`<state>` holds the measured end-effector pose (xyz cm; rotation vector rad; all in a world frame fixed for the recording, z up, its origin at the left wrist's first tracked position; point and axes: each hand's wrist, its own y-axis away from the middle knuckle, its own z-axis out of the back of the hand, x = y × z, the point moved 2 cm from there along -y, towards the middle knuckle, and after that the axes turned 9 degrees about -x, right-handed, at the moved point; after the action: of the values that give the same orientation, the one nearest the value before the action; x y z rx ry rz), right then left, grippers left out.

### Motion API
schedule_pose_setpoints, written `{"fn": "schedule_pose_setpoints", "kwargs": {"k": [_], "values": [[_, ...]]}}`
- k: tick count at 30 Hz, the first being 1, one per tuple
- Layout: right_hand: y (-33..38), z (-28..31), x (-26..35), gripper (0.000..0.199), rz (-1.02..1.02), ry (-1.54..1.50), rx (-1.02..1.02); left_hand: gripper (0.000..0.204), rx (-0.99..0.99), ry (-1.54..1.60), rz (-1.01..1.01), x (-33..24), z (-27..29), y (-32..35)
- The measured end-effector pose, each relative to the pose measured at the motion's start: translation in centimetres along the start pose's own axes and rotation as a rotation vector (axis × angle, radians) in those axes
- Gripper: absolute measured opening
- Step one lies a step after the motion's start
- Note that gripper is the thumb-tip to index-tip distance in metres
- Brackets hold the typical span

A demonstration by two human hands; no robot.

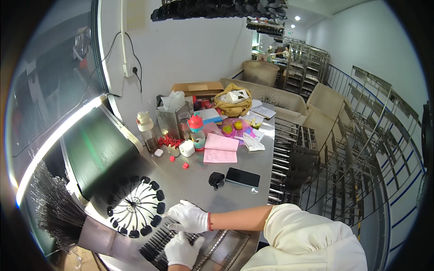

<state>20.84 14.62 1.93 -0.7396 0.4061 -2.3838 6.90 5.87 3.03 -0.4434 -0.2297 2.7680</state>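
Your row of slim black parts (156, 246) lies at the desk's (181, 180) near edge, under and left of your gloves: dark, narrow, packed side by side. Metal frame with slotted rails (213, 249) just right of it. Desk is smooth, shiny metal. Left of your hands: ring of thin curved dark wires with blocky black tips (132, 204), spread like spokes. Smooth dark-green belt (99, 149) and bristly wire bundle (54, 207) crowd your left. Beyond your right hand: small black piece (216, 179), flat phone (242, 177); further back, pink paper (221, 148) and bottles. Right hand (187, 217), white knit glove: fingers partly bent, over the row's far end. Left hand (183, 250): thumb apart, fingers over the row. Can't tell whether either grips a part.
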Motion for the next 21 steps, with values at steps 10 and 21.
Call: {"fn": "schedule_pose_setpoints", "kwargs": {"k": [10, 21], "values": [[-15.8, -5.9, 0.1, 0.028, -0.151, -0.043, 0.232, 0.082, 0.229, 0.058, 0.12, 0.7, 0.7, -1.1], [-21.0, -22.2, -4.8, 0.026, -0.544, 0.209, 0.061, 0.034, 0.123, 0.121, -0.031, 1.6, -1.2, -0.3]]}}
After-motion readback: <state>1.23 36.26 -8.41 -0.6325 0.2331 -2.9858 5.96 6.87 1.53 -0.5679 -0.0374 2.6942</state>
